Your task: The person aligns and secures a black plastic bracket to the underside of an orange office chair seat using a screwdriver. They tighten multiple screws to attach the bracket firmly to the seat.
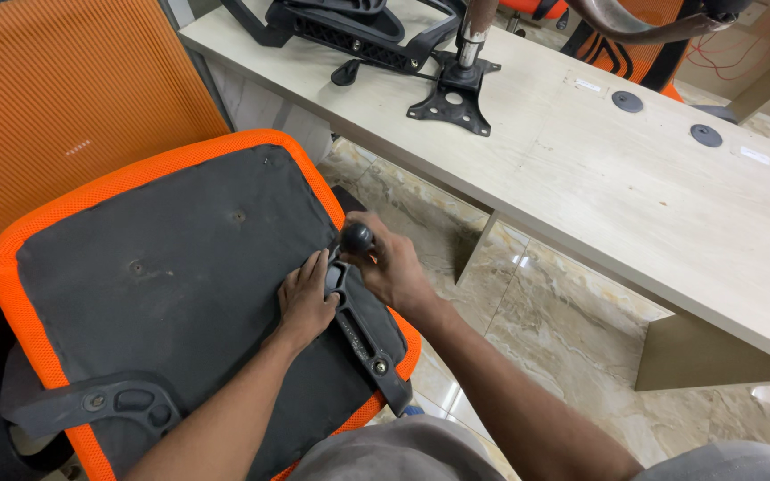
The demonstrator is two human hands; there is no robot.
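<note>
- An orange mesh chair back [73,116] fills the upper left of the view, standing behind the work.
- An upturned seat pan [180,285], dark fabric underneath with an orange rim, lies tilted in front of the person; small screw holes dot its middle.
- A black armrest bracket [100,405] sits at the seat pan's near left edge, fixed flat against the fabric.
- The left hand [305,303] lies palm down on the seat pan near its right edge, fingers spread a little and pressing on the fabric and the upper end of a second black bracket [367,334]; it grips nothing.
- That second bracket runs along the seat pan's right edge, with a bolt head showing near its lower end.
- The right hand [394,267] is curled tight around the handle of a screwdriver [356,237]; its round black knob rises above the fist, right over the bracket's upper end. The tip is hidden.
- A marbled tile floor [536,312] shows below the right forearm.
- A long pale wooden desk [670,205] crosses the upper right; near its far left corner stands a black chair mechanism [452,98] with a metal column, beside other black chair parts [340,31].
</note>
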